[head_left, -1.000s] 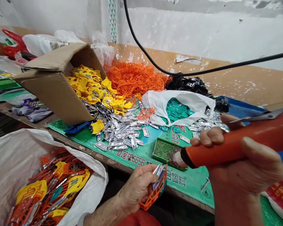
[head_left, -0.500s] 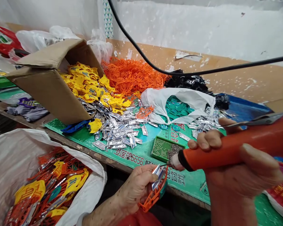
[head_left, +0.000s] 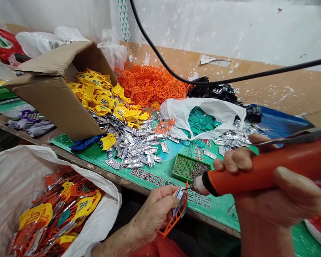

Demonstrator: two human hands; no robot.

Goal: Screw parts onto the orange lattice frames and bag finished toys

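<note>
My left hand [head_left: 155,217] sits low in the middle of the view, pinching a small stack at the fingertips. The stack holds an orange plastic lattice piece [head_left: 177,218] and a silver foil piece [head_left: 179,198], with a sliver of teal behind. My right hand [head_left: 273,200] is wrapped around an orange-handled tool [head_left: 259,169] with a pale tip and a thin metal point. That point reaches the silver piece. A long metal blade [head_left: 296,138] lies along the top of the handle, held under my fingers.
A white sack [head_left: 13,178] of mixed pieces stands lower left. Beyond it, on a green printed mat [head_left: 160,182], are a tipped cardboard box [head_left: 53,100], yellow pieces [head_left: 101,107], an orange lattice heap [head_left: 149,84], silver pieces [head_left: 133,146] and a perforated green tray [head_left: 183,167]. A black cable [head_left: 230,80] crosses above.
My left hand has turned the stack, bringing the orange lattice more upright. The tool's point has moved in against the silver piece. The whole view has shifted slightly.
</note>
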